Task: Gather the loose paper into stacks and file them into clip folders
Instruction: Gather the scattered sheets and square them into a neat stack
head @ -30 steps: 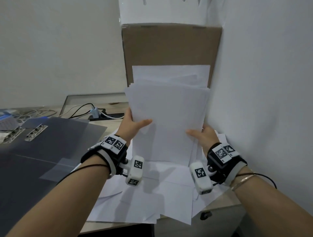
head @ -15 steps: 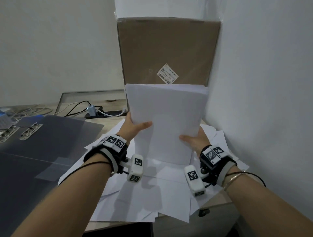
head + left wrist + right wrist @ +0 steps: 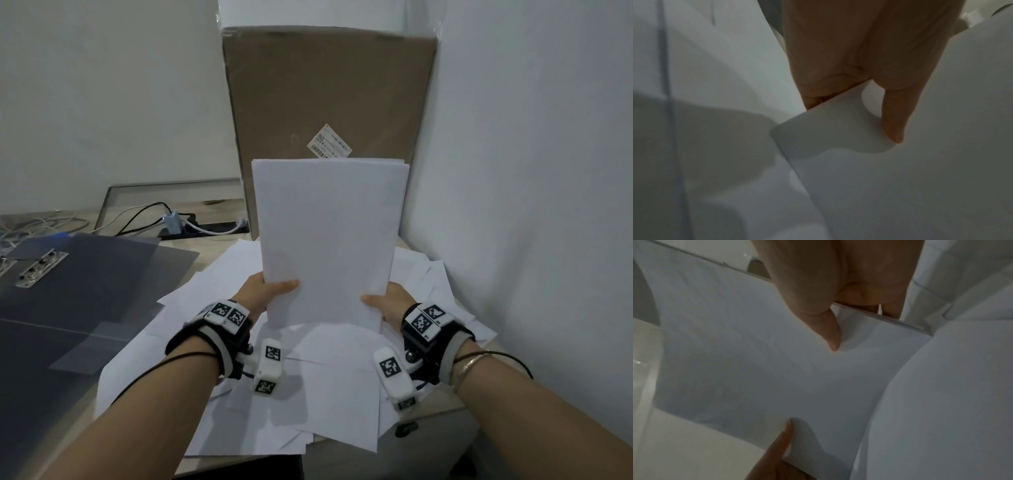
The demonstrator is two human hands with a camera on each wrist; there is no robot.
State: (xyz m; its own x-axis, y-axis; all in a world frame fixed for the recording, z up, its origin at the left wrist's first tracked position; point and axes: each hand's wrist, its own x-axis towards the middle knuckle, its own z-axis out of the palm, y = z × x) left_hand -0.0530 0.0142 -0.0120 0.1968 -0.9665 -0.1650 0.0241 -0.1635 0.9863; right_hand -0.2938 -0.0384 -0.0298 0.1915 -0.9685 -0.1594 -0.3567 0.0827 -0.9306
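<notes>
A: Nearest the camera, both forearms are reaching forward, each wearing a black wrist strap carrying white marker blocks. What is lying under them?

B: Loose white sheets [image 3: 329, 387] are lying scattered and overlapping on the desk [image 3: 212, 241], some hanging over its near edge.

A: Hands?

B: The left hand [image 3: 265, 291] is grasping the paper stack [image 3: 329, 240] at its lower left edge, thumb lying across the front face, fingers going behind. The right hand [image 3: 388, 301] is grasping the lower right edge the same way. The wrist views are confirming it: each thumb is pressing the front sheet.

A: Position of the stack?

B: It is standing upright between the two hands, above the loose sheets, edges nearly squared; a few sheets are sitting slightly offset at the top right corner. Cannot tell whether its bottom edge is touching the sheets below.

A: To the left?

B: A dark clip folder [image 3: 78, 291] is lying open flat on the desk, its metal clip [image 3: 41, 269] showing at the far left.

A: Further back?

B: A power strip [image 3: 202, 229] with cables is sitting by the wall. A cardboard box [image 3: 329, 96] bearing a barcode label is standing behind the stack, in the corner.
</notes>
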